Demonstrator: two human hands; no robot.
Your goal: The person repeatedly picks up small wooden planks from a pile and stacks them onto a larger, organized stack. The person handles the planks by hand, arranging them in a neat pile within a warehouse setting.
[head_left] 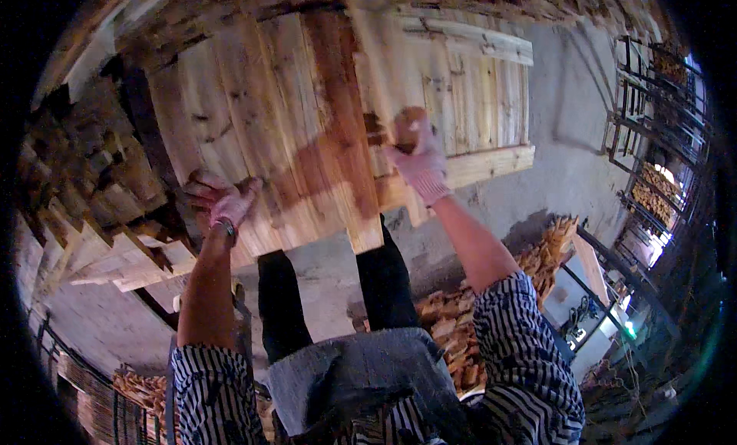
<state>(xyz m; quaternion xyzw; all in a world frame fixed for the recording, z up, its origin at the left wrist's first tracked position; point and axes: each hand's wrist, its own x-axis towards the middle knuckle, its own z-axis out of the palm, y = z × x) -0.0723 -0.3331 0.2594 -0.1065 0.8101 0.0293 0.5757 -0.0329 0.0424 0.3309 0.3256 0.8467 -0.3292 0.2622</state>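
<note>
Both my hands wear pale pinkish knit gloves with darker finger areas. My left hand (224, 201) rests with fingers spread at the near edge of a row of light wooden boards (238, 115). My right hand (420, 155) is closed around a pale plank (388, 53), blurred by motion, whose near end shows below the wrist. Just left of that plank lies a darker reddish-brown board (335, 84) running away from me. Beyond my right hand is a panel of slats (468, 88) with crosswise battens (491, 165) at its far and near sides.
Stacked wood pieces (100, 161) stand at the left. Scrap wood (461, 330) is heaped on the concrete floor (564, 130), right of my legs. Metal racks (637, 115) and a dark frame (614, 268) stand on the right. A grey apron (361, 376) covers my lap.
</note>
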